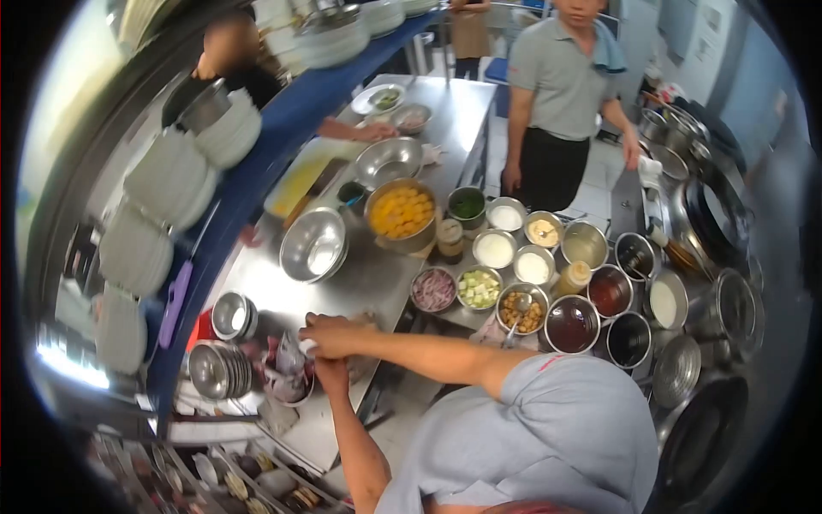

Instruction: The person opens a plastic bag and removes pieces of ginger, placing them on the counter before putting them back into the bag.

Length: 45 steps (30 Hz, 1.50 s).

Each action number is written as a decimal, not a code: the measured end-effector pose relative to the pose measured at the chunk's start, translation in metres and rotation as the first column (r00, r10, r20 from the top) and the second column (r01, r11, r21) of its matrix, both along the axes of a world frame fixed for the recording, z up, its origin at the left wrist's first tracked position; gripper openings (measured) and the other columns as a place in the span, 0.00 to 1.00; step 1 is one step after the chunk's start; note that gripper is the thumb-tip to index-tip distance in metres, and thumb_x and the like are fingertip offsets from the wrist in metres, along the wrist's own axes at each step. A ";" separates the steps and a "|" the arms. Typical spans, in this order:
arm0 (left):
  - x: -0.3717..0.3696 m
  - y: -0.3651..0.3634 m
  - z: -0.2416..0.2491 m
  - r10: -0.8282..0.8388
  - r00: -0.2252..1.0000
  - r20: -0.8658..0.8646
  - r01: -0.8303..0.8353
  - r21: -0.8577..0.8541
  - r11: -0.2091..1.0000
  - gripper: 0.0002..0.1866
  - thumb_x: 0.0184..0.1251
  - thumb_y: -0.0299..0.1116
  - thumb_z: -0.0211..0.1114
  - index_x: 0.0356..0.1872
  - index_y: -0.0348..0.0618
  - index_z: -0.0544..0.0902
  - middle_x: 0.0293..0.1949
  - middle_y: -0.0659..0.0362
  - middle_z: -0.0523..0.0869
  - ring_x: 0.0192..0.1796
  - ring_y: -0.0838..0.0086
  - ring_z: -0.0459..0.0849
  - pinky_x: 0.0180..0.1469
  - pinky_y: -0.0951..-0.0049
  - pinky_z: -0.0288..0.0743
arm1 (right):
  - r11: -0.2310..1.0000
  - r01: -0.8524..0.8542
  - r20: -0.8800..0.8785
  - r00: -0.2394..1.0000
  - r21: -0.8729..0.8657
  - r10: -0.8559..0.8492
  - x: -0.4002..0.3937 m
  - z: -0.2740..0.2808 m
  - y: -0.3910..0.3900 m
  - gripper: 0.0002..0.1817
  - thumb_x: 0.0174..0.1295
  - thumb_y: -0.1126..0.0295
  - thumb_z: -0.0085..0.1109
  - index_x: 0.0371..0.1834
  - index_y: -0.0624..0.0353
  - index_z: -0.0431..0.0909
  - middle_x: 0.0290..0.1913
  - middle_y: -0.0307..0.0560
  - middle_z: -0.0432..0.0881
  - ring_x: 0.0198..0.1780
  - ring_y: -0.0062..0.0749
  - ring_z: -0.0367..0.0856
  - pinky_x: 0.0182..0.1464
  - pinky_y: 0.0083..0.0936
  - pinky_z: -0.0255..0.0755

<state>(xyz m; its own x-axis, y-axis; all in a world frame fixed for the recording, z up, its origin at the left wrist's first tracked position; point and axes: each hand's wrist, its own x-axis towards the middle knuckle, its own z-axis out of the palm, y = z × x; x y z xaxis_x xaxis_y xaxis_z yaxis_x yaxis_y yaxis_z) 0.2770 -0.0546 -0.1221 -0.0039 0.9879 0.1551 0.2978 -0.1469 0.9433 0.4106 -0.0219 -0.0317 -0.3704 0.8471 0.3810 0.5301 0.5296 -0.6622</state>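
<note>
My right hand (332, 335) is closed, with a small white thing (306, 346) showing at its fingers; its kind is not clear. My left hand (330, 370) is just below, touching or very near the right one, and its fingers are mostly hidden. Beside both hands, on the steel counter, lies a heap of purple and whitish pieces (287, 361), partly in what looks like a bowl. I cannot make out what they are.
Stacked steel bowls (220, 370) and smaller bowls (233, 314) stand left of my hands. A large steel bowl (313, 246) and a pot of egg yolks (400, 208) sit farther back. Several ingredient pots (572, 325) crowd the right. A co-worker (561, 86) stands beyond; another person's hand (374, 132) reaches over the counter.
</note>
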 end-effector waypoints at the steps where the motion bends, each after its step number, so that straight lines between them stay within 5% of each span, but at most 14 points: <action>1: -0.005 0.003 -0.006 -0.015 1.000 0.026 0.016 -0.042 0.999 0.18 0.66 0.38 0.65 0.46 0.31 0.80 0.37 0.54 0.86 0.36 0.74 0.81 0.38 0.72 0.75 | 1.000 0.025 -0.005 1.000 0.003 -0.025 0.008 0.002 0.002 0.14 0.58 0.60 0.58 0.43 0.55 0.82 0.42 0.55 0.84 0.47 0.49 0.82 0.49 0.41 0.75; 3: -0.014 0.004 -0.012 0.013 0.989 -0.145 -0.022 -0.061 0.998 0.13 0.66 0.32 0.64 0.45 0.32 0.80 0.34 0.52 0.87 0.35 0.72 0.83 0.38 0.69 0.76 | 0.965 -0.036 0.289 0.951 -0.261 0.114 0.011 -0.007 0.003 0.12 0.57 0.63 0.59 0.40 0.57 0.82 0.37 0.55 0.83 0.43 0.51 0.82 0.45 0.43 0.75; 11: -0.019 0.007 0.000 0.060 0.902 -0.427 -0.070 -0.007 0.998 0.11 0.64 0.31 0.61 0.42 0.36 0.83 0.31 0.48 0.87 0.33 0.61 0.86 0.38 0.62 0.78 | 0.985 0.030 -0.218 0.974 -0.170 -0.067 0.016 -0.105 -0.001 0.11 0.53 0.67 0.60 0.38 0.57 0.83 0.36 0.53 0.85 0.40 0.48 0.83 0.43 0.39 0.75; 12: -0.021 0.010 -0.004 0.118 0.892 -0.436 -0.073 0.118 0.990 0.13 0.61 0.29 0.61 0.46 0.36 0.82 0.28 0.50 0.85 0.29 0.65 0.84 0.36 0.62 0.78 | 0.971 0.053 0.030 0.998 -0.231 -0.047 0.018 -0.104 0.003 0.13 0.52 0.68 0.61 0.40 0.58 0.84 0.38 0.53 0.85 0.42 0.47 0.83 0.46 0.37 0.76; 14: -0.018 0.000 0.009 0.324 0.892 0.316 -0.300 -0.124 0.946 0.31 0.67 0.30 0.58 0.70 0.37 0.61 0.25 0.57 0.82 0.21 0.73 0.78 0.25 0.71 0.74 | 0.913 0.050 -0.034 0.997 -0.405 -0.070 0.020 -0.109 0.002 0.17 0.49 0.70 0.62 0.44 0.61 0.83 0.42 0.54 0.85 0.47 0.44 0.83 0.51 0.35 0.76; 16: -0.028 -0.001 0.032 0.440 0.688 0.578 -0.334 -0.286 0.898 0.38 0.71 0.29 0.55 0.75 0.40 0.43 0.25 0.57 0.81 0.21 0.76 0.77 0.23 0.74 0.73 | 0.931 -0.048 -0.271 0.961 -0.361 -0.056 0.020 -0.122 0.008 0.18 0.52 0.78 0.55 0.48 0.62 0.81 0.48 0.54 0.85 0.48 0.42 0.84 0.51 0.30 0.76; 19: -0.039 -0.008 0.037 0.550 0.561 0.619 -0.347 -0.427 0.835 0.31 0.72 0.30 0.55 0.73 0.40 0.56 0.26 0.56 0.82 0.22 0.76 0.77 0.22 0.74 0.72 | 0.878 -0.050 -0.206 0.977 -0.477 -0.056 0.013 -0.093 -0.001 0.18 0.53 0.78 0.54 0.49 0.60 0.81 0.48 0.53 0.85 0.49 0.41 0.84 0.51 0.29 0.75; 22: -0.027 -0.002 0.030 0.224 0.963 0.150 -0.185 -0.237 0.954 0.15 0.71 0.36 0.57 0.51 0.36 0.80 0.26 0.55 0.84 0.25 0.73 0.80 0.30 0.71 0.74 | 0.890 0.033 -0.224 0.963 -0.454 -0.150 0.017 -0.093 0.002 0.15 0.56 0.75 0.56 0.47 0.60 0.81 0.43 0.52 0.85 0.44 0.36 0.84 0.48 0.29 0.76; 24: -0.022 0.007 0.001 0.206 0.919 -0.337 -0.167 0.140 0.976 0.16 0.65 0.39 0.58 0.39 0.35 0.85 0.27 0.51 0.87 0.30 0.65 0.85 0.36 0.64 0.77 | 0.961 0.119 -0.205 0.963 -0.251 -0.173 0.009 -0.116 0.001 0.13 0.60 0.70 0.59 0.46 0.60 0.80 0.41 0.52 0.85 0.42 0.38 0.84 0.48 0.33 0.76; 35: -0.029 0.022 0.029 -0.149 0.989 0.007 0.142 -0.357 0.923 0.13 0.60 0.29 0.67 0.40 0.28 0.81 0.29 0.53 0.86 0.29 0.76 0.84 0.33 0.76 0.78 | 0.951 0.048 -0.292 0.946 -0.304 -0.141 0.014 -0.075 -0.019 0.05 0.54 0.73 0.59 0.33 0.58 0.82 0.35 0.51 0.83 0.41 0.41 0.82 0.45 0.35 0.73; 40: -0.018 0.017 0.026 -0.023 0.949 -0.314 -0.037 -0.182 0.983 0.13 0.55 0.32 0.69 0.34 0.31 0.81 0.25 0.57 0.84 0.28 0.76 0.82 0.32 0.73 0.75 | 0.956 0.036 -0.382 0.911 -0.292 -0.151 0.005 -0.092 -0.016 0.07 0.53 0.73 0.58 0.35 0.58 0.83 0.36 0.50 0.84 0.40 0.44 0.83 0.45 0.37 0.74; 42: -0.028 0.024 -0.010 0.079 0.911 -0.404 -0.107 -0.046 0.993 0.22 0.55 0.46 0.73 0.30 0.32 0.81 0.25 0.50 0.85 0.26 0.66 0.81 0.32 0.67 0.75 | 0.998 0.058 -0.303 0.951 -0.019 -0.061 0.009 -0.095 -0.019 0.09 0.53 0.69 0.62 0.37 0.56 0.84 0.39 0.49 0.85 0.43 0.42 0.83 0.48 0.34 0.75; 44: -0.024 0.011 0.003 0.069 0.884 -0.463 -0.093 -0.030 0.995 0.22 0.53 0.49 0.72 0.28 0.35 0.81 0.26 0.48 0.84 0.28 0.61 0.82 0.33 0.63 0.74 | 0.906 -0.154 -0.311 0.950 -0.394 0.027 0.017 -0.119 -0.014 0.10 0.58 0.66 0.61 0.41 0.52 0.85 0.44 0.48 0.85 0.50 0.43 0.81 0.56 0.35 0.73; 45: -0.016 0.004 0.015 0.098 0.868 -0.488 -0.123 -0.019 0.992 0.19 0.52 0.45 0.73 0.29 0.37 0.80 0.26 0.49 0.83 0.29 0.62 0.82 0.33 0.63 0.74 | 0.966 -0.259 0.161 0.954 0.023 0.252 0.034 -0.119 -0.004 0.09 0.64 0.68 0.56 0.42 0.54 0.85 0.46 0.47 0.85 0.51 0.40 0.81 0.57 0.35 0.73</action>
<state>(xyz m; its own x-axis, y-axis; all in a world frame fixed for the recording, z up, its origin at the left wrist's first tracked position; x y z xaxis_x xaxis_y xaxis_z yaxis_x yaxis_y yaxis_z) 0.2613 -0.0506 -0.1069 -0.0503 0.9917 0.1183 0.7310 -0.0442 0.6810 0.4446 -0.0260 -0.1507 -0.6297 0.7007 0.3354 0.4682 0.6868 -0.5559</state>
